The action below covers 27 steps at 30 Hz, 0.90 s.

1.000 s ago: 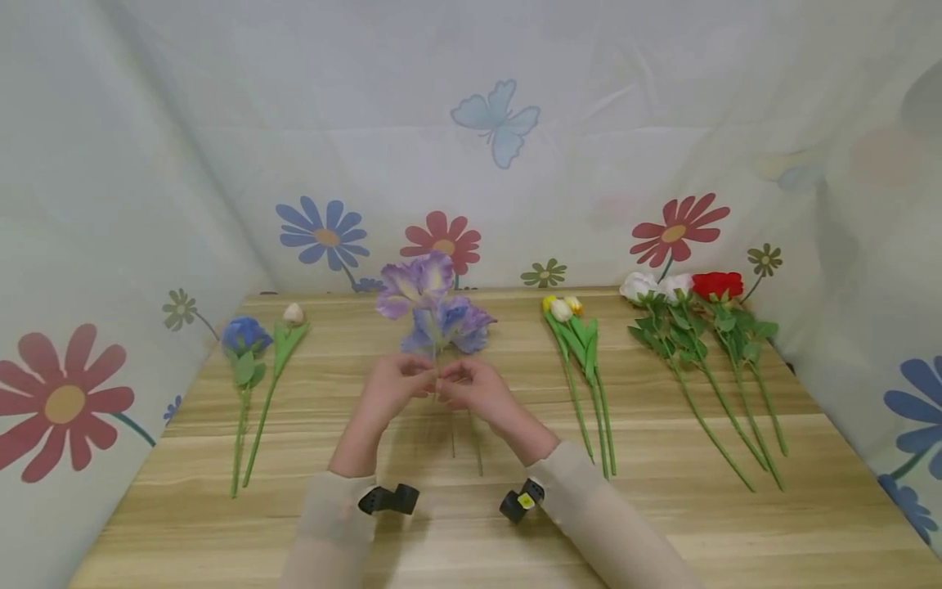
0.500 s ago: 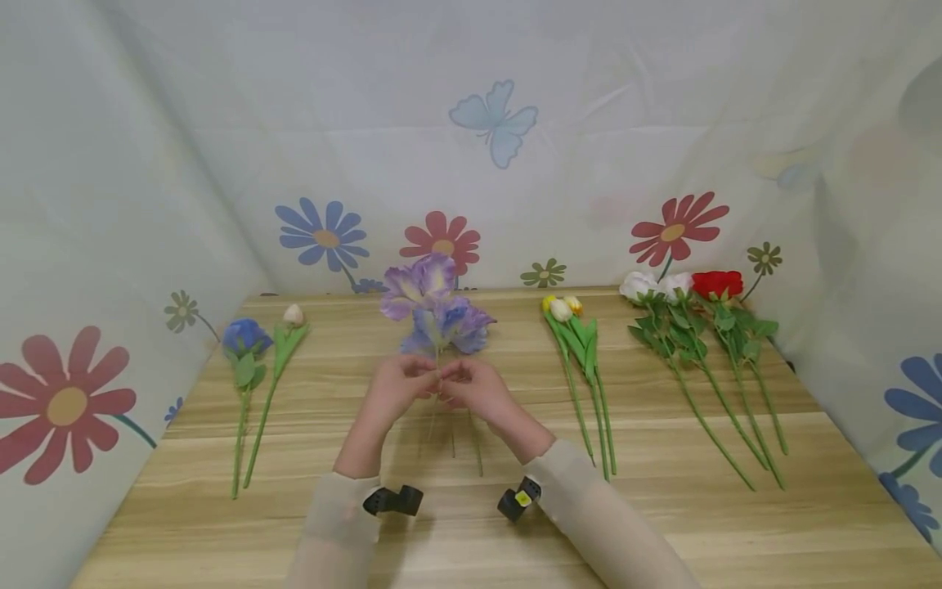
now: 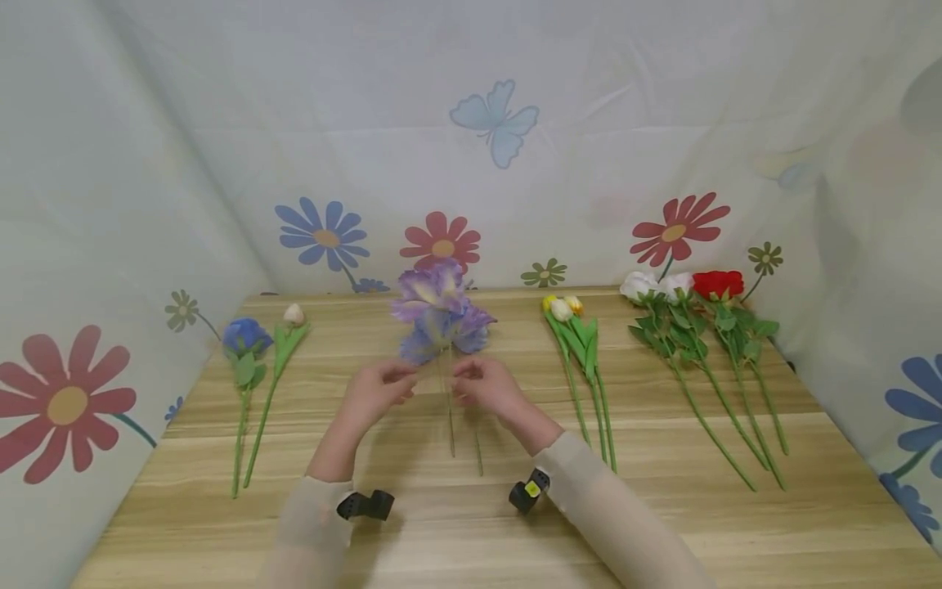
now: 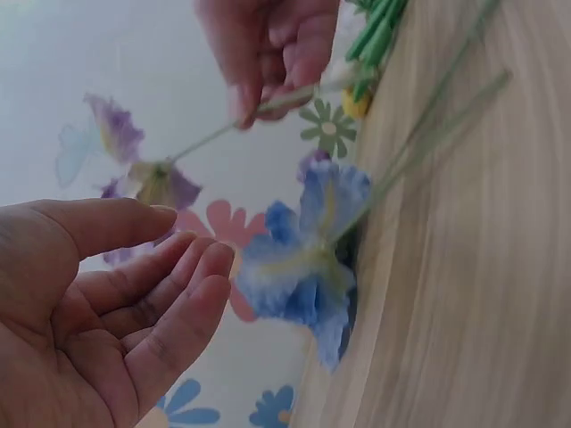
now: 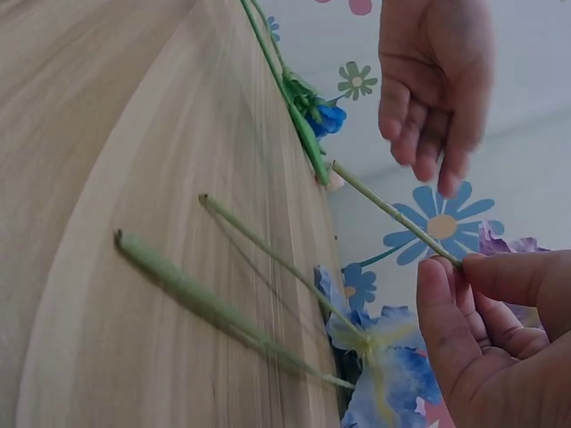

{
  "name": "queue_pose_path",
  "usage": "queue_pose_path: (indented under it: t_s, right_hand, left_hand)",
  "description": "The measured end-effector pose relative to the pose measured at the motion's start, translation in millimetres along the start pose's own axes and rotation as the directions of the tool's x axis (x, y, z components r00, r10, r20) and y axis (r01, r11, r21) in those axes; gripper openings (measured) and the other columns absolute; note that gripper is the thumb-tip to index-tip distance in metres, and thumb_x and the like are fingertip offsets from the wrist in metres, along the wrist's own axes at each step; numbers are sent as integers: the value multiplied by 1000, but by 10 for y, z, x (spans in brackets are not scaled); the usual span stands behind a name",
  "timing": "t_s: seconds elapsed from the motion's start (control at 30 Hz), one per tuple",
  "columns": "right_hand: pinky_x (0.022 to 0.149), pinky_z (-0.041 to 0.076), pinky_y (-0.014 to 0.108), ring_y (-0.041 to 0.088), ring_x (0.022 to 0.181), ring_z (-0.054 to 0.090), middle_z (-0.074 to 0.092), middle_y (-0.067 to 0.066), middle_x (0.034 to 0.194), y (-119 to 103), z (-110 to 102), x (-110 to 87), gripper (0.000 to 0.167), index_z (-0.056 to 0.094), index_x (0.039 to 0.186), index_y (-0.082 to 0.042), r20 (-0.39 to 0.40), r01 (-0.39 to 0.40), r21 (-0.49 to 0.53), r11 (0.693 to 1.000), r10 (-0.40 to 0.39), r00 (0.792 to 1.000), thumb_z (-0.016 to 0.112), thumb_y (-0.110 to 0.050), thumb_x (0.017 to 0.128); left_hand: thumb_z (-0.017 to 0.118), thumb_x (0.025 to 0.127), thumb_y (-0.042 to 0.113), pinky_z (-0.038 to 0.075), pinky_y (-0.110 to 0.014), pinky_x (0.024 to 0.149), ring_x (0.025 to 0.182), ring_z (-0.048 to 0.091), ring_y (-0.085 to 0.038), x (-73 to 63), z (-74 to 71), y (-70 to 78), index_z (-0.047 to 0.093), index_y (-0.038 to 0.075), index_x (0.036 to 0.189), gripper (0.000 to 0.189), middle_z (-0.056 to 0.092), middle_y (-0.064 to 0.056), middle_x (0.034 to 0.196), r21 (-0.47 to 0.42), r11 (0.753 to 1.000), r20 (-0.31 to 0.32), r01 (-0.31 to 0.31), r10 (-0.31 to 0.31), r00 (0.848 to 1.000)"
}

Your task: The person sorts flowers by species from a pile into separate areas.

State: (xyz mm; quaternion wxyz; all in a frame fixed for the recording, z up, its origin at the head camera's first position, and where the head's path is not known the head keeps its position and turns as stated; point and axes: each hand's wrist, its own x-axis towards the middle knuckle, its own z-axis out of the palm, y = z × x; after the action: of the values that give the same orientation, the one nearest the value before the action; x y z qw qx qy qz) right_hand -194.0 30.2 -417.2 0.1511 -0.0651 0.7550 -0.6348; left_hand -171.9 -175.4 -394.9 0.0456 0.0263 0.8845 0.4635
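Note:
My right hand (image 3: pixel 491 388) pinches the thin green stem of a purple iris (image 3: pixel 427 288) between thumb and fingertips. In the right wrist view the cut end of this stem (image 5: pixel 393 210) sticks out past the fingers. My left hand (image 3: pixel 377 393) is beside it, fingers loosely bent and apart from the stem, as the left wrist view also shows. Below the held flower, blue-violet irises (image 4: pixel 308 259) lie on the table, their stems (image 5: pixel 259 245) pointing toward me. In the head view the purple bloom overlaps them.
On the left lie a blue rose (image 3: pixel 246 335) and a pale tulip (image 3: pixel 293 315). Several tulips (image 3: pixel 562 311) lie right of centre, and white roses (image 3: pixel 639 286) with a red rose (image 3: pixel 717 285) farther right. Printed cloth (image 3: pixel 368 123) walls the wooden table (image 3: pixel 184 523).
My left hand has let go of the purple iris's stem and drawn off to the left. The bloom has shifted slightly right and down, held by my right hand alone.

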Motion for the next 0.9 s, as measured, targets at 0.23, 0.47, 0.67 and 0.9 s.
queue_pose_path:
  t_s: [0.23,0.47,0.67,0.9]
  right_hand:
    - [87,64,44,24,87,71,68,22,101,48,-79,34,25,57,120,16,-11,-45,23,999,45,999,58,5,98]
    - [83,65,39,21,81,70,65,10,93,113,-99,105,20,60,115,12,-20,-96,30,995,97,995,61,5,96]
    - [78,66,33,15,74,64,64,8,91,177,-108,185,19,60,114,12,-5,-149,36,988,150,989,61,6,95]
    - [71,65,28,13,66,60,59,5,82,240,-112,232,22,59,115,16,13,-175,35,984,175,984,59,8,94]
  left_hand:
    - [58,104,23,62,-43,85,103,72,-35,-84,-273,-242,63,-1,136,41,70,-25,126,108,993,-15,47,-46,999]
    - [56,103,21,59,-52,88,113,66,-45,-174,-558,-478,61,-6,135,42,68,-29,124,270,959,-93,82,-58,994]
    - [55,101,15,58,-54,85,109,65,-50,-239,-846,-682,58,-15,132,44,67,-36,118,323,938,-143,128,-85,986]
    - [54,99,17,53,-60,91,110,62,-53,-289,-1126,-1008,57,-17,131,47,65,-37,120,402,889,-218,219,-140,966]
